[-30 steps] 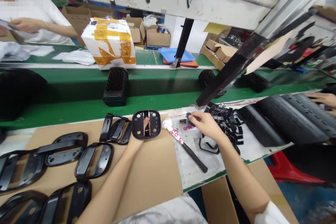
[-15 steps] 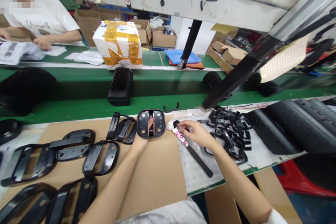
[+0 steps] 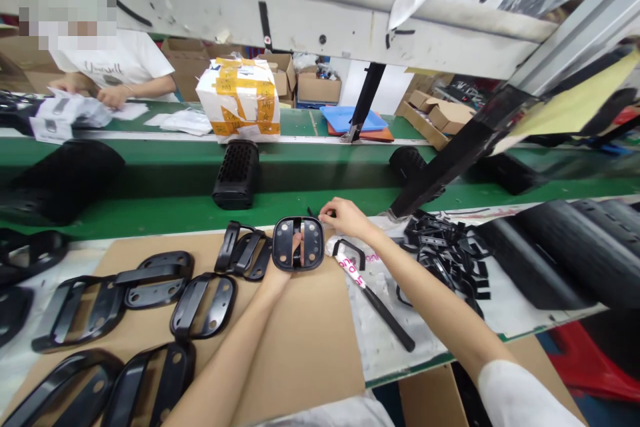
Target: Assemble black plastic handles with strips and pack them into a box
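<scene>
My left hand (image 3: pixel 280 273) holds up a black rounded plastic plate (image 3: pixel 299 243) with a centre slot, fingers showing through the slot. Just right of the plate's top edge, my right hand (image 3: pixel 344 217) pinches a small black clip; the clip is mostly hidden by the fingers. A black U-shaped bracket (image 3: pixel 349 250) lies below that hand on a clear plastic sheet. To the right sits a pile of black brackets (image 3: pixel 445 253).
Several black plates (image 3: pixel 203 303) lie on the cardboard sheet (image 3: pixel 300 340) at left. A black-handled tool (image 3: pixel 377 307) rests on the plastic. Beyond runs a green conveyor (image 3: pixel 165 207) carrying a black perforated housing (image 3: pixel 236 173). Another person (image 3: pixel 117 70) works across it. Ribbed black housings (image 3: pixel 565 247) lie at right.
My right hand has left the bracket pile and moved left and up to the plate's top edge. The plate in my left hand stays held up.
</scene>
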Demonstrator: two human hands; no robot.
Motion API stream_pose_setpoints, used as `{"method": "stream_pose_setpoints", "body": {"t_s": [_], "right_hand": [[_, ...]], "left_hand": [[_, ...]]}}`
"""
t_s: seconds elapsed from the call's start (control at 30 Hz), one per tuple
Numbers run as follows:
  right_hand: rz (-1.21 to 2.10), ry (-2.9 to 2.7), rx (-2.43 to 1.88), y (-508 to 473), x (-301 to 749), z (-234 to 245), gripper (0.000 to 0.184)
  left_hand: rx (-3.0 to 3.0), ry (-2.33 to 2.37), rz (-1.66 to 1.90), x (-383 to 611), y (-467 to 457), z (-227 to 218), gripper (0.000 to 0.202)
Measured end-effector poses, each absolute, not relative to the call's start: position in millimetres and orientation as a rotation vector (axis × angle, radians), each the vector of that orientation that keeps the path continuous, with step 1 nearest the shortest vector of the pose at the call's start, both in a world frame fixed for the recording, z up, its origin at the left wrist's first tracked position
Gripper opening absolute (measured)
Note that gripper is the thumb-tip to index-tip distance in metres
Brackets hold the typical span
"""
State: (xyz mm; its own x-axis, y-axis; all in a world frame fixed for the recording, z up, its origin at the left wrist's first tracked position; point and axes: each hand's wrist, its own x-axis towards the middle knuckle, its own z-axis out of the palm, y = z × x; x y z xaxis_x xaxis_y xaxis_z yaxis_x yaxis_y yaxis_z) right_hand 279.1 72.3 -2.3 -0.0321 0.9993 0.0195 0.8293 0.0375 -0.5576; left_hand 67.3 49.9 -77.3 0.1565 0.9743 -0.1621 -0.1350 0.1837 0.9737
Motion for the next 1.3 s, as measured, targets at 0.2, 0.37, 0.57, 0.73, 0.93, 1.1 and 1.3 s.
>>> {"method": "stream_pose_setpoints", "body": {"t_s": [0.2, 0.37, 0.57, 0.73, 0.93, 1.1, 1.3], "right_hand": [[0.566, -1.725, -1.954, 111.9, 245.5, -13.4, 0.026], [0.530, -1.531, -1.784, 83.1, 253.3, 15.5, 0.029], [0.295, -1.461, -1.348, 1.9, 229.2, 17.6, 0.013], [0.172, -1.816, -1.161, -18.8, 209.0, -11.2, 0.022], [0.226, -1.882, -1.224, -23.3, 209.9, -21.0, 0.030], [0.325, -1.976, -1.229, -28.9, 211.8, -17.0, 0.022], [0.439, -2.046, -1.249, -29.4, 217.1, -11.8, 0.030]], "left_hand": [[0.975, 0.975, 1.127, 69.0, 48.1, -70.1, 0.050], [0.863, 0.887, 1.050, 66.8, 45.6, -60.4, 0.049], [0.829, 0.762, 1.046, 63.0, 44.9, -64.7, 0.056], [0.836, 0.774, 1.084, 61.5, 41.6, -64.0, 0.051], [0.766, 0.955, 1.109, 63.5, 41.1, -73.6, 0.039], [0.774, 1.008, 1.156, 59.6, 44.1, -79.7, 0.040], [0.695, 1.055, 1.126, 57.9, 46.5, -79.5, 0.050]]}}
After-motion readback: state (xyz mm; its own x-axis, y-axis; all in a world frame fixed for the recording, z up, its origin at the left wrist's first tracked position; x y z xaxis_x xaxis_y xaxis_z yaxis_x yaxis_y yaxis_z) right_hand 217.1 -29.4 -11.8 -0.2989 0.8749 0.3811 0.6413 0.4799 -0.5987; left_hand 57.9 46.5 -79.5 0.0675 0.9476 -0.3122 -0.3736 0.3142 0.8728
